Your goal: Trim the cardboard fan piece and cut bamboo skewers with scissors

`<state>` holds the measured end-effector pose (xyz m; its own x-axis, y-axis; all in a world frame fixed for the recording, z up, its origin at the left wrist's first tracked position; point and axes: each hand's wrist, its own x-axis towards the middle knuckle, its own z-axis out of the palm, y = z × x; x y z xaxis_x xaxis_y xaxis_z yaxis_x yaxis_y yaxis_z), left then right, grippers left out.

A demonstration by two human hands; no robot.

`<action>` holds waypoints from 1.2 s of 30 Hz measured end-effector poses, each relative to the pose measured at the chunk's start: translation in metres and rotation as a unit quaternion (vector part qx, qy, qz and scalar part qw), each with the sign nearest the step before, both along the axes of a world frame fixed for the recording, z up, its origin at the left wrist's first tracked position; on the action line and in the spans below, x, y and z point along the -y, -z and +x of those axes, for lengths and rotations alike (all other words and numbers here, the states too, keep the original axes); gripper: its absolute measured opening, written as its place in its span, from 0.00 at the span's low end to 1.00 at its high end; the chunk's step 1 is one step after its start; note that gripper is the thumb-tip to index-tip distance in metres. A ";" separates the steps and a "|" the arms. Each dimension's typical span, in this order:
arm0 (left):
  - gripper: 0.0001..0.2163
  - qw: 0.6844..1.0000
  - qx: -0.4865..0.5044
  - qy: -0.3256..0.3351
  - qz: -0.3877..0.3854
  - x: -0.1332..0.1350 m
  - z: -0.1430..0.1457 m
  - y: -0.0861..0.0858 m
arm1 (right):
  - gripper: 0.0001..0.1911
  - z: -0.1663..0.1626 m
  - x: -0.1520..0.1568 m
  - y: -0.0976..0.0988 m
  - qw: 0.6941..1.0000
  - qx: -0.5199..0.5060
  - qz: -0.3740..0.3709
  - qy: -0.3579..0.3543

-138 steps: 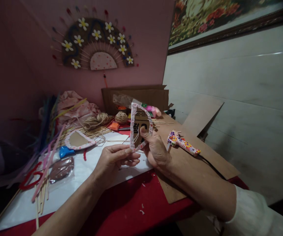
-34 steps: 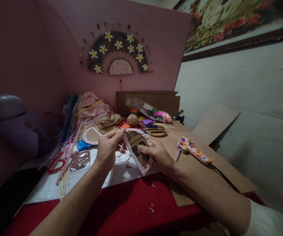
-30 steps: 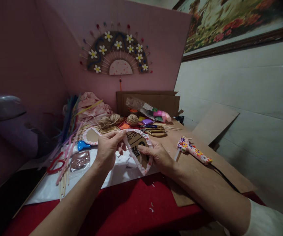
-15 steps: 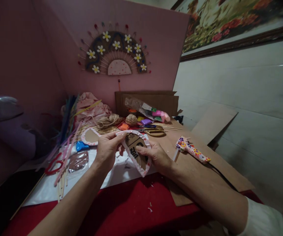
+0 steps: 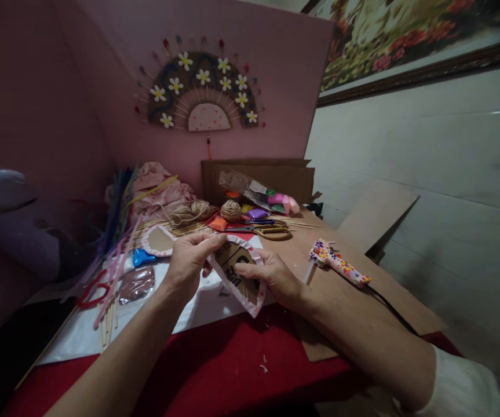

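Between my hands is a leaf-shaped cardboard piece (image 5: 234, 262), brown with dark print, its rim wrapped in pink-dotted white fabric. My left hand (image 5: 189, 260) pinches its upper left edge between thumb and fingers. On the right side, my right hand (image 5: 273, 278) grips it, thumb lying over the printed face and fingers hidden behind. The piece tilts, its pointed end toward the red cloth. A similar fabric-edged cardboard piece (image 5: 159, 240) lies just beyond my left hand. To the right of my right hand, a flower-patterned glue gun (image 5: 339, 263) rests on cardboard.
Scissors (image 5: 271, 231), twine balls (image 5: 231, 209) and clay packets (image 5: 258, 214) lie behind my hands. At left are a brown clay bag (image 5: 137, 285), a red pipe-cleaner shape (image 5: 94, 289) and thin sticks (image 5: 108, 318). A decorated fan (image 5: 204, 87) hangs on the pink wall.
The cardboard piece has turned slightly, its pointed end a little lower, and my left hand has shifted slightly along its edge. Both hands keep hold. The view has moved slightly.
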<state>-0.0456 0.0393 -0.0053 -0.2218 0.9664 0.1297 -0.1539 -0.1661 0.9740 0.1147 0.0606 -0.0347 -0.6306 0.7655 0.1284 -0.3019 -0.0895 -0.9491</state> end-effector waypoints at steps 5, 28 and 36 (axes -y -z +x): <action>0.11 0.999 0.006 0.032 0.010 0.003 0.002 0.000 | 0.15 0.000 -0.001 0.000 1.000 -0.008 -0.008 0.000; 0.12 0.999 0.010 0.034 0.018 0.005 0.002 -0.003 | 0.17 0.001 -0.001 0.000 1.000 0.002 0.012 0.000; 0.15 0.989 -0.142 0.033 -0.028 0.005 -0.002 -0.008 | 0.17 0.001 -0.001 0.000 0.998 0.047 0.021 -0.044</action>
<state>-0.0475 0.0339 0.0030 -0.1204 0.9849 0.1243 0.1178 -0.1102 0.9869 0.1161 0.0615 -0.0348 -0.7063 0.7014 0.0960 -0.2031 -0.0709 -0.9766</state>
